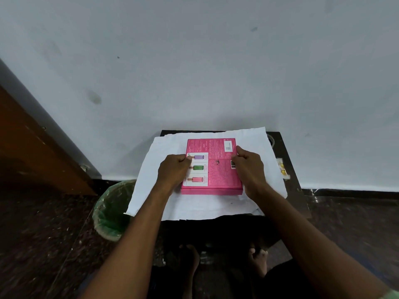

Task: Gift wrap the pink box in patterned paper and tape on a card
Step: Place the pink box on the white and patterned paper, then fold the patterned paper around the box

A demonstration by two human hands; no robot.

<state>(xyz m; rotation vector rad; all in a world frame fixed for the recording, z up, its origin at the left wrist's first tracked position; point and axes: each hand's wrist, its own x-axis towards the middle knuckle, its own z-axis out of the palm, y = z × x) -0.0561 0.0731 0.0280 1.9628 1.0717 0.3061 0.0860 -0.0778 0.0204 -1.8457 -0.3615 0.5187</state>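
A flat pink box [218, 169] with printed bottles on its left part lies in the middle of a sheet of wrapping paper [207, 206], whose white side faces up. The sheet covers a small dark table [289, 169]. My left hand [173, 169] grips the box's left edge, thumb on its top. At the right edge, my right hand [248, 169] grips the box the same way. No card or tape is clearly in view.
A green-lined waste bin [112, 210] stands on the dark floor left of the table. A small yellow-and-white object [282, 169] lies on the table's right side beyond the paper. A wooden door [32, 147] is at the left; a white wall rises behind.
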